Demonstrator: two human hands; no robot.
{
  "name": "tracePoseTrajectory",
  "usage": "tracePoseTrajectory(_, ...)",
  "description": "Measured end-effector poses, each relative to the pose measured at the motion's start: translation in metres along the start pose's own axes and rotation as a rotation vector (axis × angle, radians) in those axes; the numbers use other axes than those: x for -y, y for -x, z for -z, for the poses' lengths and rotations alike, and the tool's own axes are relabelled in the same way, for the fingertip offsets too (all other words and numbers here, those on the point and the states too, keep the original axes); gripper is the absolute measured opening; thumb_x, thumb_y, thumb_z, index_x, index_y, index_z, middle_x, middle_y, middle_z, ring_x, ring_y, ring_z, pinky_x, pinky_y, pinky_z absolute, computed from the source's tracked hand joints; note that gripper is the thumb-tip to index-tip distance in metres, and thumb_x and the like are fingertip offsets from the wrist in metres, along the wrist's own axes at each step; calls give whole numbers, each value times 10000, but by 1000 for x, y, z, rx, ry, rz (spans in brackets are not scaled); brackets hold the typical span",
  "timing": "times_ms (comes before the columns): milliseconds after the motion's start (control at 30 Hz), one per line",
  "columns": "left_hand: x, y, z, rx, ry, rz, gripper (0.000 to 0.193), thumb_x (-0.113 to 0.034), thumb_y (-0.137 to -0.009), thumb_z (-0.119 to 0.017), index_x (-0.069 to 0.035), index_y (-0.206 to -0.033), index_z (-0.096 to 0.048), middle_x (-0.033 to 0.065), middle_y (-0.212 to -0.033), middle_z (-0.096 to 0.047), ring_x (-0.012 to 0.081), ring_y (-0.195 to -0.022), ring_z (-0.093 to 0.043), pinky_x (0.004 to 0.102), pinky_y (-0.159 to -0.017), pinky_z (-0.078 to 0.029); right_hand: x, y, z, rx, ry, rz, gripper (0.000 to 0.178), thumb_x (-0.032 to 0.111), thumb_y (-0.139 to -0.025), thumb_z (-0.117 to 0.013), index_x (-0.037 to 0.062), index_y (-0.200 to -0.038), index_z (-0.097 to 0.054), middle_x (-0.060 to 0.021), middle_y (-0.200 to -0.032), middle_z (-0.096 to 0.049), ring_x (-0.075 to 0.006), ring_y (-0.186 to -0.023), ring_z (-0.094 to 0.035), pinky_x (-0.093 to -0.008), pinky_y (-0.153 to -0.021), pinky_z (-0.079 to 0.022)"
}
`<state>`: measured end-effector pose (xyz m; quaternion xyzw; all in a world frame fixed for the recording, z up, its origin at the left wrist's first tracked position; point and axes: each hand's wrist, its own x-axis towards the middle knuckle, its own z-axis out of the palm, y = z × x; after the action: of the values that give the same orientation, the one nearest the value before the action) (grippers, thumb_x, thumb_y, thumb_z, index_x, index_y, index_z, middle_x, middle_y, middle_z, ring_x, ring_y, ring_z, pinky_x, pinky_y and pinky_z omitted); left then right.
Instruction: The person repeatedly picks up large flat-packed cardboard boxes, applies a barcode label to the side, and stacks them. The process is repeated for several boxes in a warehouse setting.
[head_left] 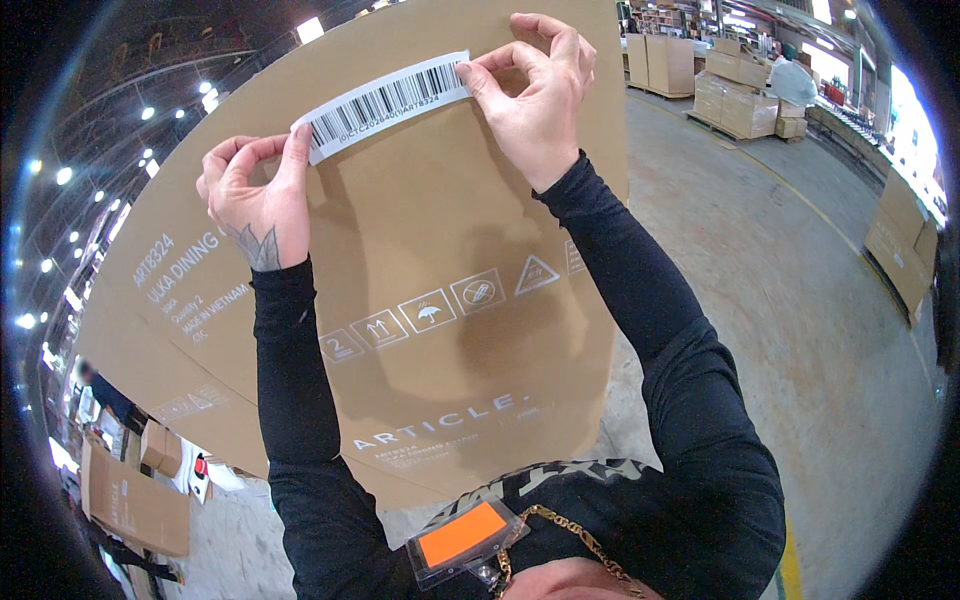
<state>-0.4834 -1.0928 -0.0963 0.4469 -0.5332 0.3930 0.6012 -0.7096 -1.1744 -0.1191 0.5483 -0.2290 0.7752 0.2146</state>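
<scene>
Evidently, the step in hand is the placing of a barcode label on a carton; that is a judgement from the posture of both hands. At far left, a partly visible person (112,400) in dark clothing stands beyond the work. Below, a printed brown carton (135,505) sits near a smaller box (161,448). The large cardboard carton (430,230) fills the centre, its face bearing white print and handling symbols. The left hand (262,195) is narrow, thumb and forefinger closed on the left end of the white barcode label (390,105). The label spans between the hands, over the upper part of the carton face; whether it already adheres cannot be told. The right hand (535,100) is likewise narrow at the thumb, gripping the label's right end, its other fingers curled. Further right, wrapped cartons (738,100) rest on a pallet, and another carton (900,245) stands at the edge of the concrete floor (740,250). In this inspector's judgement, the next move calls for levelling the strip, then pressing it flat from end to end without creases.
</scene>
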Motion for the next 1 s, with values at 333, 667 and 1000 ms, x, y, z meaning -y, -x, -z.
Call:
tracePoseTrajectory(333, 3, -7, -10, -10, -156, -35, 280, -373, -680, -814, -110, -743, -738, 13, -942, -589, 203, -997, -510, 361, -888, -419, 25, -13, 11, 34, 15, -96, 167, 165, -702, -746, 55, -633, -640, -133, -1119, -530, -298, -1120, -423, -436, -963, -302)
tracePoseTrajectory(667, 8, -9, -16, -6, -135, -26, 297, -421, -671, -803, -134, -699, -737, -19, -915, -557, 196, -1004, -481, 431, -895, -374, 25, -14, 12, 56, 31, -100, 163, 161, -698, -742, 55, -628, -641, -128, -1119, -537, -291, -1120, -427, -434, -960, -306)
tracePoseTrajectory(1000, 9, -10, -16, 0, -152, -35, 300, -430, -682, -794, -136, -687, -734, -16, -922, -551, 210, -1004, -470, 442, -900, -368, 27, -16, 10, 50, 35, -92, 201, 194, -711, -755, 56, -618, -641, -126, -1114, -532, -288, -1116, -424, -432, -950, -306)
